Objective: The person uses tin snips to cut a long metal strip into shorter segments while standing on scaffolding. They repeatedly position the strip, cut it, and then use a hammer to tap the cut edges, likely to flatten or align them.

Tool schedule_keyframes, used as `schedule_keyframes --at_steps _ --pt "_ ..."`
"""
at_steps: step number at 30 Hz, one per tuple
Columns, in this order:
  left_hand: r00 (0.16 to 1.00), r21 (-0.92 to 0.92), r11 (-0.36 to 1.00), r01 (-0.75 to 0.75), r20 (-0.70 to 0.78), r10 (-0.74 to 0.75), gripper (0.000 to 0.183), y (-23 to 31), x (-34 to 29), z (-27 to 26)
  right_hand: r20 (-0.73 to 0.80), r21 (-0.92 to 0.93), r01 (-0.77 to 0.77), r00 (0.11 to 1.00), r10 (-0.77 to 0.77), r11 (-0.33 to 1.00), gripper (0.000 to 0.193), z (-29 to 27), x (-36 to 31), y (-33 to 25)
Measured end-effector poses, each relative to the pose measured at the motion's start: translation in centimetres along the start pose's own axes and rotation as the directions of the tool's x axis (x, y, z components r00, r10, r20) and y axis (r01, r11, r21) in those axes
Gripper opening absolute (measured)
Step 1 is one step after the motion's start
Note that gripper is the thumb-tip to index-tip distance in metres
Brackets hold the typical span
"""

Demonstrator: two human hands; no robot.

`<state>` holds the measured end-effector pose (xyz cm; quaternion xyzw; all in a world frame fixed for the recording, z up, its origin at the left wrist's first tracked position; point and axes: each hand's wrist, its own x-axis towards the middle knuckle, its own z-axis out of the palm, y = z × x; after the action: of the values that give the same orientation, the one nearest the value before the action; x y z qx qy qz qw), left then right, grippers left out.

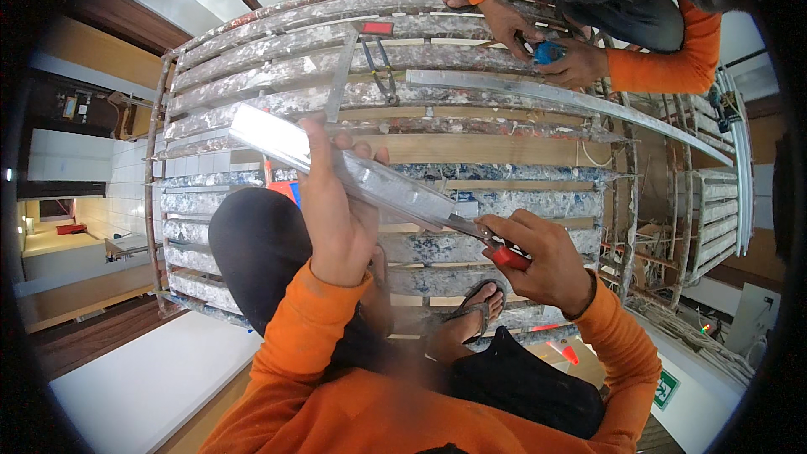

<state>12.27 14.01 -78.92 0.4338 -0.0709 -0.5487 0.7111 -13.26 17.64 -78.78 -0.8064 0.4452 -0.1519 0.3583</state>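
Orange sleeves (pixel 307 328) and dark trousers (pixel 256 235) sit closest, the wearer squatting with one sandalled foot (pixel 483 311) on the slats. Just beyond the knee, the left hand (pixel 340 223) is wrapped round a short metal channel (pixel 395 189), thumb on the near side, fingers behind, holding it aslant above the platform, its bright end up to the left. Right hand (pixel 546 256) is closed round the red-handled snips (pixel 509 258), whose blades meet the channel's lower right end. Whether the metal is already nicked there, I cannot tell.

Trimming that end looks like the step in hand. As I judge it, the next move calls for a steady left grip, the blades lined up squarely on the edge, and a firm squeeze of the handles, fingers clear of the cut.

Past the hands, the paint-splashed slatted platform (pixel 252 76) carries a flat metal strip (pixel 340 76), a dark tool with spread handles (pixel 388 84) and, to the right, a long metal channel (pixel 538 91). Farther still, a co-worker's two hands (pixel 580 65) come together at a small blue object (pixel 551 52), beyond the long piece.
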Motion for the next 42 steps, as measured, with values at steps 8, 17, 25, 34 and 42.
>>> schedule_keyframes --at_steps 8,17,25,34,42 --pt "0.979 -0.043 0.978 -0.205 -0.010 0.205 0.020 1.3 -2.5 3.4 0.086 0.224 0.006 0.996 -0.026 0.975 0.042 0.3 -0.1 0.5" --pt "0.985 -0.120 0.989 -0.082 0.144 0.099 0.006 2.3 -0.5 0.5 0.027 -0.200 0.130 0.991 -0.127 0.971 0.059 -0.1 -0.2 -1.3" --pt "0.971 0.082 0.981 -0.176 0.180 0.159 0.008 3.0 -1.4 0.9 0.111 -0.375 0.197 0.980 -0.167 0.906 0.058 -1.5 -0.3 -2.7" --pt "0.976 -0.062 0.980 -0.189 0.098 0.195 0.007 2.4 -1.0 1.3 0.063 -0.168 0.161 0.986 -0.152 0.973 0.071 0.3 0.3 -1.5" --pt "0.976 -0.063 0.983 -0.174 0.122 0.180 0.011 2.2 -0.6 0.2 0.046 -0.162 0.102 0.994 -0.096 0.982 0.077 0.3 -0.4 -1.1"
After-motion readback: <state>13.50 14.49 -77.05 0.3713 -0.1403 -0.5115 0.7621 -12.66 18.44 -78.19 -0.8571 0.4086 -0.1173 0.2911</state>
